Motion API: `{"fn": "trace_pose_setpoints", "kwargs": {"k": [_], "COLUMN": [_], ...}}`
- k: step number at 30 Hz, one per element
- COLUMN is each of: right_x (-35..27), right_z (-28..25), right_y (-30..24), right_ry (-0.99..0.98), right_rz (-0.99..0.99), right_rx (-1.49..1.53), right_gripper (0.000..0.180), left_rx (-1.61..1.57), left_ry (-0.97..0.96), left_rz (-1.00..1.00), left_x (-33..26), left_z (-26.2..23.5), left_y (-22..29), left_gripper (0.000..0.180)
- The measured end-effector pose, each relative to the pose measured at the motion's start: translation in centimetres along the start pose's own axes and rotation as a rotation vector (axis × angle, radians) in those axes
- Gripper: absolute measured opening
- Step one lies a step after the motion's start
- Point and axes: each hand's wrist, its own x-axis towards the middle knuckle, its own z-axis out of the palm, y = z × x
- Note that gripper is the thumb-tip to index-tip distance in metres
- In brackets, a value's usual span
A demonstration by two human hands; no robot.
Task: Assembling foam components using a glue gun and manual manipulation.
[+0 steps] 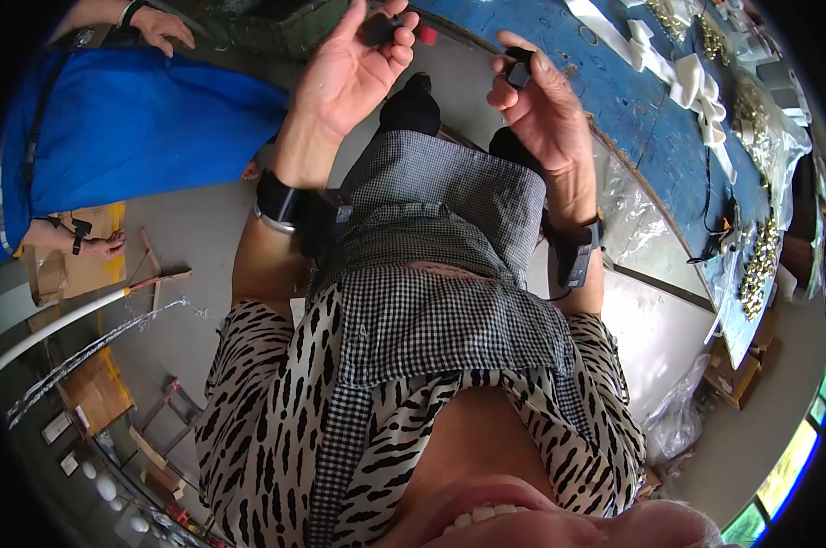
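My left hand [353, 68] is raised palm up, its fingers curled round a small dark part [378, 27] with a red tip [425, 35] beside it. My right hand [542, 100] is lifted next to it and pinches a small black piece [519, 73] between thumb and fingertips. The two hands are a short gap apart, above my lap in a checked garment [449, 228]. A black band sits on each wrist.
A blue worktable [632, 110] runs along the right, carrying white strips [687, 78], heaps of small gold-coloured parts [760, 265] and clear plastic bags. At the left sits another person in blue [130, 128], with their own hands visible. Cardboard and wooden scraps lie on the grey floor.
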Motion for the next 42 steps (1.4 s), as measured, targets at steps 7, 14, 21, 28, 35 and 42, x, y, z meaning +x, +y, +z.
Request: {"fn": "trace_pose_setpoints", "kwargs": {"k": [7, 14, 21, 28, 35, 42], "right_x": [2.3, 3.7, 4.5, 8.3, 9.8, 9.9], "right_z": [1.5, 3.5, 4.9, 6.0, 8.6, 10.3], "right_y": [1.9, 3.1, 4.0, 6.8, 8.3, 9.1], "right_ry": [-0.055, -0.148, -0.191, -0.455, -0.442, -0.283], "right_rz": [0.207, 0.282, 0.271, 0.236, 0.122, 0.185], "right_rx": [0.613, 0.619, 0.652, 0.887, 0.405, 0.203], "right_gripper": [0.049, 0.056, 0.059, 0.048, 0.035, 0.034], "left_rx": [-0.178, -0.286, -0.096, -0.09, -0.088, -0.043], "left_ry": [0.143, 0.096, -0.005, -0.185, -0.009, -0.072], "left_rz": [0.103, 0.145, 0.168, 0.22, 0.415, 0.539], "left_x": [-1.2, -1.1, -1.8, -4.8, -7.3, -7.4], "left_z": [3.9, 4.1, 2.8, 1.2, -0.1, 0.4], "left_y": [0.6, 1.3, 2.2, 4.0, 5.6, 5.7], "left_gripper": [0.037, 0.036, 0.038, 0.036, 0.048, 0.045]}}
